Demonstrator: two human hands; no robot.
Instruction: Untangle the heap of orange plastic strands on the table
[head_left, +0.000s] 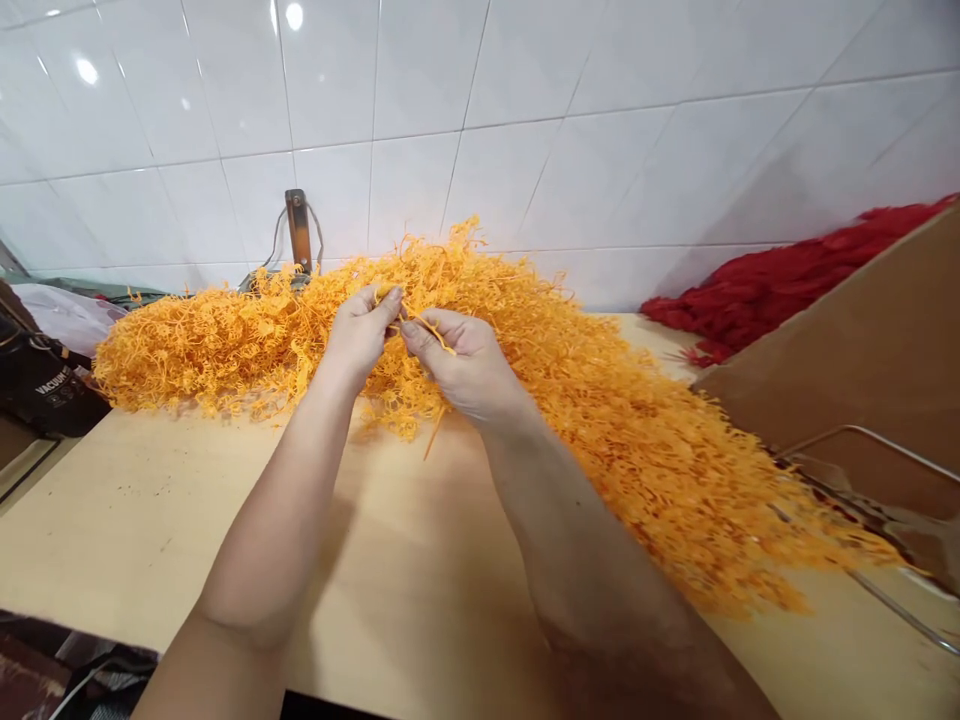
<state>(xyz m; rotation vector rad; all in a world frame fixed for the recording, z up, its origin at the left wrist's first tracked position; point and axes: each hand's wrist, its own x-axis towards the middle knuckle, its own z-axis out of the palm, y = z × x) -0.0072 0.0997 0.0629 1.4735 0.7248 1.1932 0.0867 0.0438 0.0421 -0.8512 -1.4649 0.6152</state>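
- Hands close together at the far middle of the table [165, 510]: the left hand [365, 325] and the right hand [461, 362] each pinch, thumb against fingers, at a thin orange stem [442, 338], in front of the heap.
- Work looks under way, by my judgement: the stem is between the fingers and not let go. Whether both hands grip one strand or two I cannot tell.
- Orange foliage [652, 460] lies far left through far middle to near right, one continuous heap; which part is finished and which is left, nothing shows.
- Red bundle [772, 285] at far right lies apart from the hands, untouched.
- Room for the arms is on the near side: tabletop shows between the forearms and to the left, with dark specks.
- Edges: tiled wall [420, 80] behind; upright brown bar [298, 235] beyond the heap; black container [56, 385] at left; cardboard [840, 345] and metal rod [900, 450] at right; the table's near edge below.
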